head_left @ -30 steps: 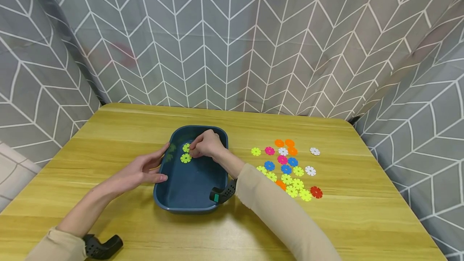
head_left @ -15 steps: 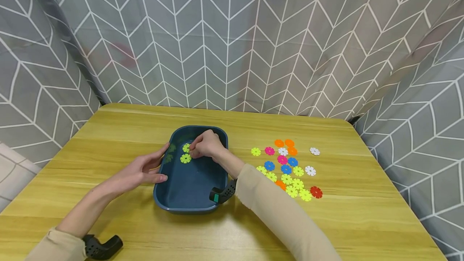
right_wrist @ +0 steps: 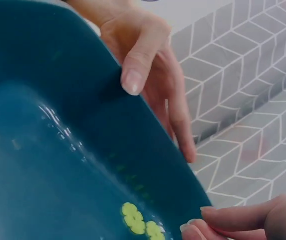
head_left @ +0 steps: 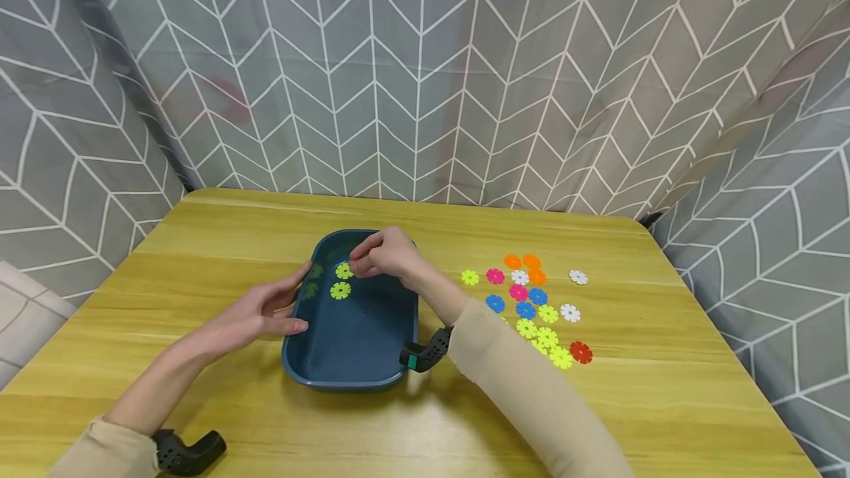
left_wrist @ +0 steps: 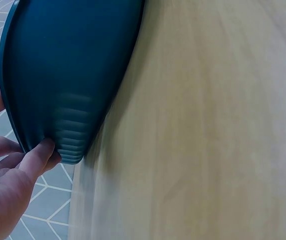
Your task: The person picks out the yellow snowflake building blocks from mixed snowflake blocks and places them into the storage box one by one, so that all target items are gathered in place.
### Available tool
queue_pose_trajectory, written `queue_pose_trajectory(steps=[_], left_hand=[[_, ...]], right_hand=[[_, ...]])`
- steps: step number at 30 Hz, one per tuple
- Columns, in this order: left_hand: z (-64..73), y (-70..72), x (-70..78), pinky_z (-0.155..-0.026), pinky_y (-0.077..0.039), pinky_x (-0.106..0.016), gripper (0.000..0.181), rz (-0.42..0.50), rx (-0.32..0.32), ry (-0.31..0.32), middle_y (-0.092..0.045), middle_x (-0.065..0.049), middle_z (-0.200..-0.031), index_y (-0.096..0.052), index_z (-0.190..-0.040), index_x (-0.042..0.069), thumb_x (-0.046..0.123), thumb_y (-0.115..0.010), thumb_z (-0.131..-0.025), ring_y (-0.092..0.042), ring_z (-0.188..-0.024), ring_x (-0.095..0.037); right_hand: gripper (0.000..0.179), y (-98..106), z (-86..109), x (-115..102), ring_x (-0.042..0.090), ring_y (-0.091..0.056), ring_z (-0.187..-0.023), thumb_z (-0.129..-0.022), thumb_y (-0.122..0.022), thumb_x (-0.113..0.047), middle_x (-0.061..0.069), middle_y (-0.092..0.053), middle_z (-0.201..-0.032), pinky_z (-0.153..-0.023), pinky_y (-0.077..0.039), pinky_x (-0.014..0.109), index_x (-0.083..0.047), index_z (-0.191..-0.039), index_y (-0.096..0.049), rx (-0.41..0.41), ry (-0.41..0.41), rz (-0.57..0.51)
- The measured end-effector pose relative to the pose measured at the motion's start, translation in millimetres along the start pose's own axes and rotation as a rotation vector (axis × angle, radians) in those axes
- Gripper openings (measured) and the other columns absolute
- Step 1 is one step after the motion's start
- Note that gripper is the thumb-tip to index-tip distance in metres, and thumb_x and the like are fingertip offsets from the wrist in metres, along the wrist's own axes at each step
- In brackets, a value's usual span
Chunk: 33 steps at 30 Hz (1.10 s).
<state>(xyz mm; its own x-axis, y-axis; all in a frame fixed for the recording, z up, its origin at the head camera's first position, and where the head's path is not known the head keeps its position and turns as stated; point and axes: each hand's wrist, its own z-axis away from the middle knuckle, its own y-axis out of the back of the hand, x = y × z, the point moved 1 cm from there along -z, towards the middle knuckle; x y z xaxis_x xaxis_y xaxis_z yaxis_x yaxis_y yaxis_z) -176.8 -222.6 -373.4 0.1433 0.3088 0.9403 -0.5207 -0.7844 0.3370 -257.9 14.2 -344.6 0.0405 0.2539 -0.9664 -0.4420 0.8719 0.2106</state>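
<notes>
Head view, left hand (head_left: 265, 310) gripping tray (head_left: 355, 345) at nine o'clock, right hand (head_left: 387, 251), grip released, near yellow discs (head_left: 341, 291) at eleven, coloured discs (head_left: 547, 337) on surface (head_left: 664, 308) at three.

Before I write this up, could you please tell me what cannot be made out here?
Head view: some yellow discs on the table, partly covered by the right sleeve.
Head view: the tray's far right corner, behind the right grip.
Right wrist view: the lower yellow disc, cut off by the bottom edge.
Left wrist view: tray cut off by the top edge.
</notes>
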Motion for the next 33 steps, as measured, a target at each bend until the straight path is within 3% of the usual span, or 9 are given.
queue_pose_trajectory(steps=[12, 20, 33], left_hand=[[0.3, -0.4, -0.9, -0.098, -0.039, -0.008, 0.090, -0.008, 0.008, -0.006, -0.010, -0.029, -0.163, -0.005, -0.159, 0.001, 0.013, -0.066, -0.095, -0.017, -0.147, -0.049], [-0.4, 0.0, -1.1, -0.099, -0.038, -0.007, 0.089, 0.001, -0.001, -0.010, -0.008, -0.027, -0.164, -0.005, -0.160, 0.003, 0.013, -0.066, -0.096, -0.014, -0.148, -0.048], [-0.4, 0.8, -0.4, -0.098, -0.039, -0.008, 0.090, -0.010, 0.011, 0.007, -0.010, -0.026, -0.165, -0.006, -0.160, 0.004, 0.015, -0.067, -0.095, -0.018, -0.148, -0.046]], right_hand=[[0.026, 35.3, 35.8, 4.7, 0.022, -0.075, -0.092, -0.088, -0.073, -0.004, 0.017, -0.075, -0.106, -0.088, -0.059, 0.033, 0.006, -0.113, -0.072, 0.025, 0.039, -0.026], [0.032, 54.6, 57.3, 13.4, 0.021, -0.075, -0.095, -0.088, -0.073, -0.003, 0.016, -0.075, -0.107, -0.092, -0.058, 0.035, 0.007, -0.118, -0.069, 0.069, 0.068, -0.098], [0.037, 96.6, 82.3, 31.1, 0.017, -0.074, -0.097, -0.087, -0.074, -0.002, 0.015, -0.074, -0.111, -0.098, -0.054, 0.034, 0.009, -0.121, -0.066, 0.153, 0.024, -0.116]])
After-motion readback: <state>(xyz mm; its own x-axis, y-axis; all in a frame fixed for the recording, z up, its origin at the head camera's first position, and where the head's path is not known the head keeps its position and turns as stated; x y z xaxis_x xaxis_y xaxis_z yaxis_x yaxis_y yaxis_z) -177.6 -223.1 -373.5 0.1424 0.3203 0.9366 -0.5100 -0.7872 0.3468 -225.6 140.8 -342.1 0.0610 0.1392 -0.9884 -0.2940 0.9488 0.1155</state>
